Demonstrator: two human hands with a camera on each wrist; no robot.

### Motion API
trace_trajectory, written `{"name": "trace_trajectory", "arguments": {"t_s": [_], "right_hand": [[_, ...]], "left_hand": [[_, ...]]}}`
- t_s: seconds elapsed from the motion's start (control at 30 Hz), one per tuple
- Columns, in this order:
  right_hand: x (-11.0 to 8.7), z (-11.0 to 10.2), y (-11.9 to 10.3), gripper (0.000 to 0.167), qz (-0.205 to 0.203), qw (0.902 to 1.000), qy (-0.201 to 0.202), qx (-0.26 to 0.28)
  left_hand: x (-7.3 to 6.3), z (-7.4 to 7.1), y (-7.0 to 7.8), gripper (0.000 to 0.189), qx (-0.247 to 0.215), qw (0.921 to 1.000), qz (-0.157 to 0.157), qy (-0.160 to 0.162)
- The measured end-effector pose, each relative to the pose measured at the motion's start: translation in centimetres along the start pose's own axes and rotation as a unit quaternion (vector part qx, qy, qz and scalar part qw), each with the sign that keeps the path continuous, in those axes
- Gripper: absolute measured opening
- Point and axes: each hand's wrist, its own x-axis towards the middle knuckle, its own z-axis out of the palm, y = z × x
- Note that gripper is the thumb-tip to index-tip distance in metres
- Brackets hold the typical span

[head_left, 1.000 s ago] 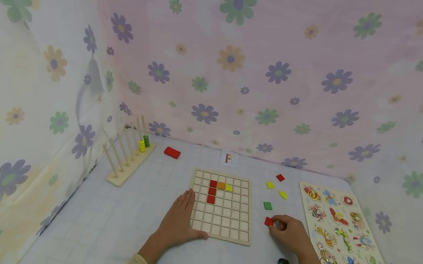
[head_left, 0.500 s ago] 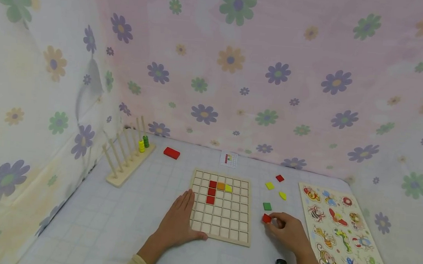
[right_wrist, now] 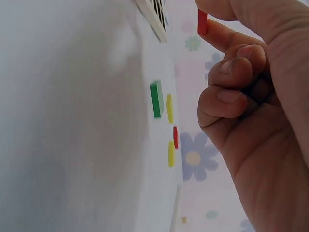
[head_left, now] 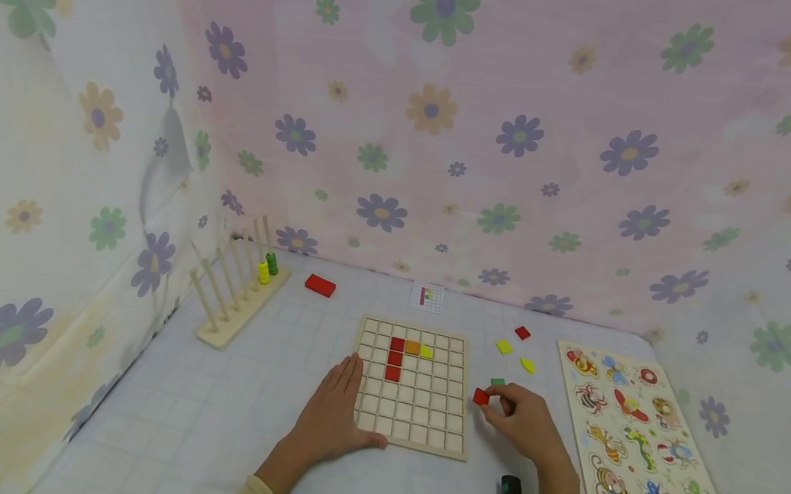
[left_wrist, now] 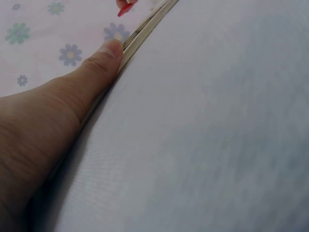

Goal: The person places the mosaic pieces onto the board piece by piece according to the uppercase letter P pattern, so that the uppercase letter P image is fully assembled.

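A wooden grid board (head_left: 417,424) lies in the middle of the table. Three red tiles (head_left: 394,359) form a column on it, with an orange tile (head_left: 412,348) and a yellow tile (head_left: 426,351) running right from the top one. My left hand (head_left: 332,415) rests flat along the board's left side, its thumb at the near edge. Just right of the board, my right hand (head_left: 519,420) pinches a red square tile (head_left: 481,396) between thumb and index finger; in the right wrist view the tile (right_wrist: 202,22) is held edge-on, the other fingers curled.
Right of the board lie a partly covered green tile (head_left: 498,381), two yellow pieces (head_left: 504,347) and a red tile (head_left: 523,332). An insect puzzle board (head_left: 640,440) is at far right. Behind are a pattern card (head_left: 427,297), a red block (head_left: 320,285) and a peg rack (head_left: 243,309).
My right hand has moved left and slightly away from me with the red tile, towards the board, and now partly covers the green tile. My left hand has stayed in place.
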Motion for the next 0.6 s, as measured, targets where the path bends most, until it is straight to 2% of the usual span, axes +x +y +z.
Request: {"name": "trace_trajectory", "arguments": {"t_s": [0.23, 0.6], "right_hand": [[0.8, 1.2, -2.3, 0.015, -0.028, 0.9992, -0.017, 0.021], [2.2, 4.0, -6.2, 0.015, -0.062, 0.9958, -0.043, 0.051]], "left_hand": [[0.1, 0.2, -0.1, 0.144, 0.007, 1.0, -0.001, 0.002], [-0.1, -0.4, 0.4, 0.142, -0.001, 1.0, -0.005, -0.004]]}}
